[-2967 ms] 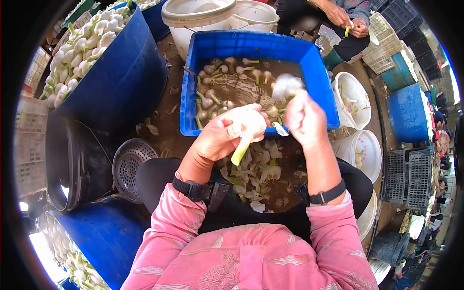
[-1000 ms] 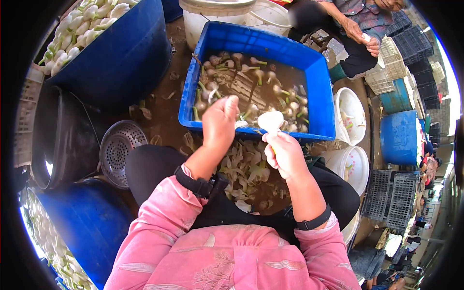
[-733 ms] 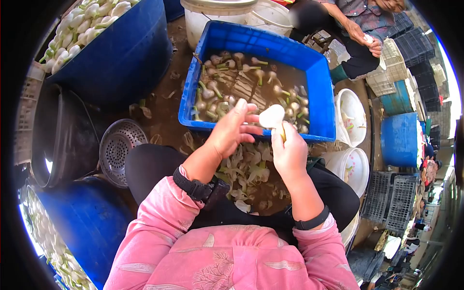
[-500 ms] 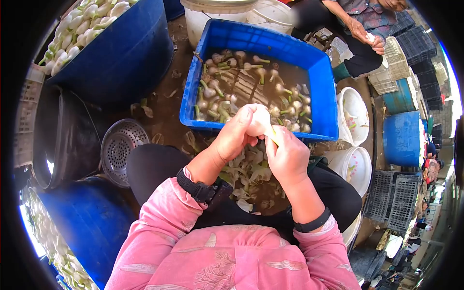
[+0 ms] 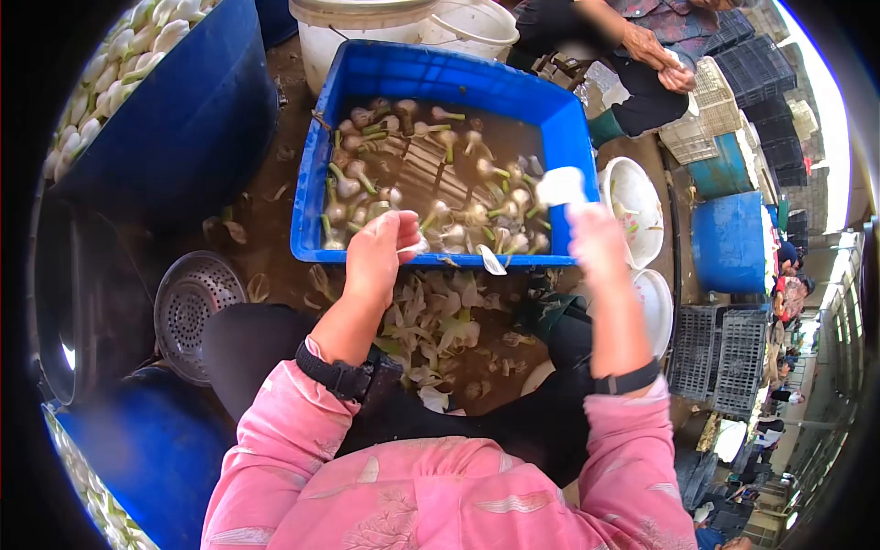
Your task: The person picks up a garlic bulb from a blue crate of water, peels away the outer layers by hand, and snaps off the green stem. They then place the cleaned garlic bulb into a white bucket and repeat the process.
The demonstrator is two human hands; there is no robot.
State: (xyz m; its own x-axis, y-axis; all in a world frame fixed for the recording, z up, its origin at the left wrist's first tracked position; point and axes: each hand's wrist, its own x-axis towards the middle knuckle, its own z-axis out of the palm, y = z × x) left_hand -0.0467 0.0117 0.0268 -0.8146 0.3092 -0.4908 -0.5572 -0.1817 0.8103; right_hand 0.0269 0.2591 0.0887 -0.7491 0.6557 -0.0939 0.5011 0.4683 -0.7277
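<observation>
A blue rectangular tub holds murky water with garlic bulbs on green stems. Over its near edge is my left hand, fingers curled; a pale piece shows by the fingertips, too small to name. My right hand, blurred by motion, is at the tub's right near corner, holding a white peeled garlic bulb. A loose white peel shows at the near rim. Garlic skins cover the ground between my knees.
A metal colander and a large blue barrel of peeled garlic are at left. White buckets stand at right, another white bucket behind the tub. Another person's hands are at upper right; crates stack farther right.
My hands have moved apart: the right went to the right with the white bulb, the left lowered to the left. The view has shifted, and a peel now shows at the tub's near rim.
</observation>
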